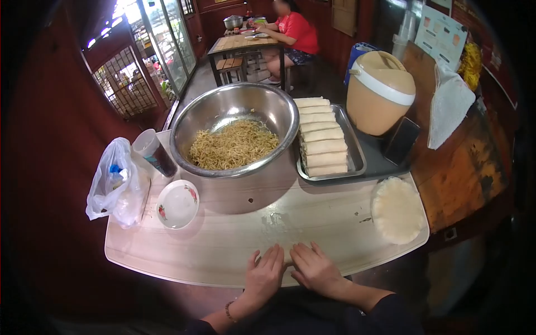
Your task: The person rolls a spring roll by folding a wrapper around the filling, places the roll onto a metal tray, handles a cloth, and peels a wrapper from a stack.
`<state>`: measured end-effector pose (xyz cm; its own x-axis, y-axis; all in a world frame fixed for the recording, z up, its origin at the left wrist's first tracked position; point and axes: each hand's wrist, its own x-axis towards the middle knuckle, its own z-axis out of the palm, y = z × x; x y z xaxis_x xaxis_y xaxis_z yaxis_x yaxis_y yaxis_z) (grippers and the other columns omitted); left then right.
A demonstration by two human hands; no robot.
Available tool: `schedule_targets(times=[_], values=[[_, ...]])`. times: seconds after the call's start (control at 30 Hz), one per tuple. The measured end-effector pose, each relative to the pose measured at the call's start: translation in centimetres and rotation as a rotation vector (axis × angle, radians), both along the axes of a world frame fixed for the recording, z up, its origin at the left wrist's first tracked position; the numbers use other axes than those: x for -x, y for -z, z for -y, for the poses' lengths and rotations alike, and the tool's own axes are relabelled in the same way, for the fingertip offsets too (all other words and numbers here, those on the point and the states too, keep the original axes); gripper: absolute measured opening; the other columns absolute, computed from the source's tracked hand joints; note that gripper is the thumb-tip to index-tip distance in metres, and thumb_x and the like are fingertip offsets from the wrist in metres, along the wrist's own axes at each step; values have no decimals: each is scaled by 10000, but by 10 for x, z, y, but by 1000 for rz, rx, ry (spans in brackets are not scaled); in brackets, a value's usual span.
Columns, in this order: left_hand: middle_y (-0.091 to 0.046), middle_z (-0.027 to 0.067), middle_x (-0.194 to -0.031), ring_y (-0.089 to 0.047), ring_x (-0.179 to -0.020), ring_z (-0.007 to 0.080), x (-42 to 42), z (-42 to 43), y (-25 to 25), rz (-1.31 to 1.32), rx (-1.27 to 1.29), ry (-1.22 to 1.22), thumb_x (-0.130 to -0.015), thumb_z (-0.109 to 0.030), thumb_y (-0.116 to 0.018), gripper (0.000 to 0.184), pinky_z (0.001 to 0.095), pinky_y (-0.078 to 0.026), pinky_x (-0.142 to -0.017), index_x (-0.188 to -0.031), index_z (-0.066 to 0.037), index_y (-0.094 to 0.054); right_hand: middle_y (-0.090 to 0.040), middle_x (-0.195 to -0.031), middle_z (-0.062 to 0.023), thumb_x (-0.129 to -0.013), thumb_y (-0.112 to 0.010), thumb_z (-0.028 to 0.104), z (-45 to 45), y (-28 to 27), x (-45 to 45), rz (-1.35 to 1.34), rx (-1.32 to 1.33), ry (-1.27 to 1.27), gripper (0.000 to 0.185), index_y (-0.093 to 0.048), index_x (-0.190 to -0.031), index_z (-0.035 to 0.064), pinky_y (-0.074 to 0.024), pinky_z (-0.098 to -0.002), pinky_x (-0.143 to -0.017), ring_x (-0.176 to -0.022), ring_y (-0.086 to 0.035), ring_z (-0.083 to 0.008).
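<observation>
My left hand [264, 275] and my right hand [316, 271] are side by side at the table's near edge, palms down. Their fingers are over a roll, with the thumbs tucked in behind. Only a short, pale piece of this spring roll [288, 259] shows between the hands; the rest is hidden under them. Beyond my hands is a wet smear on the tabletop [234, 245]. Round white wrappers [397, 211] lie stacked at the right. Finished spring rolls [324, 134] sit in a row on a metal tray [359, 159]. A big steel bowl [234, 172] holds shredded filling [234, 146].
At the left are a small floral dish [178, 205], a plastic cup [154, 153] of dark contents and a plastic bag [117, 187]. A beige jug [379, 95] and a phone [401, 140] stand behind the tray. A person in red [296, 33] sits at a farther table.
</observation>
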<state>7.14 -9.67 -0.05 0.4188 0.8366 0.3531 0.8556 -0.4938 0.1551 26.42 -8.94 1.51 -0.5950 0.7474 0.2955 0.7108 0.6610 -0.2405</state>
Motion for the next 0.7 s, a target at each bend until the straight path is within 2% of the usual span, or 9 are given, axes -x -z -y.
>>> schedule_targets(times=[0.27,0.33,0.47,0.7], values=[[-636,105,-1248,-585,-1192,188,-2,1,1,0,3,-7,-909,-217,-607,399,419,-355,-1050,-1262,-36,-569,-580,-1267,-219,-815,-707,258,3,3,0,-22,-22,4,559,-543,-1243,-62,-382,-492,-1085,-1239,-532,-339],[-630,111,-1278,-604,-1178,177,-2,8,2,-24,51,-27,-896,-202,-652,414,412,-342,-1053,-1269,-36,-580,-582,-1264,-222,-803,-716,261,8,5,-1,-26,21,-19,577,-543,-1247,-65,-379,-496,-1088,-1238,-532,-343],[-618,109,-1306,-602,-1183,176,-2,1,7,19,1,-16,-912,-208,-642,421,371,-382,-1021,-1290,-37,-569,-576,-1269,-227,-789,-724,259,-1,8,0,-17,-31,-9,596,-539,-1253,-66,-369,-498,-1098,-1243,-529,-345],[-635,98,-1280,-609,-1169,176,-3,-1,1,11,9,-16,-910,-215,-646,403,368,-391,-1009,-1268,-42,-585,-579,-1267,-237,-787,-723,247,2,9,-2,-16,-24,-1,593,-543,-1254,-70,-360,-499,-1106,-1253,-525,-347]])
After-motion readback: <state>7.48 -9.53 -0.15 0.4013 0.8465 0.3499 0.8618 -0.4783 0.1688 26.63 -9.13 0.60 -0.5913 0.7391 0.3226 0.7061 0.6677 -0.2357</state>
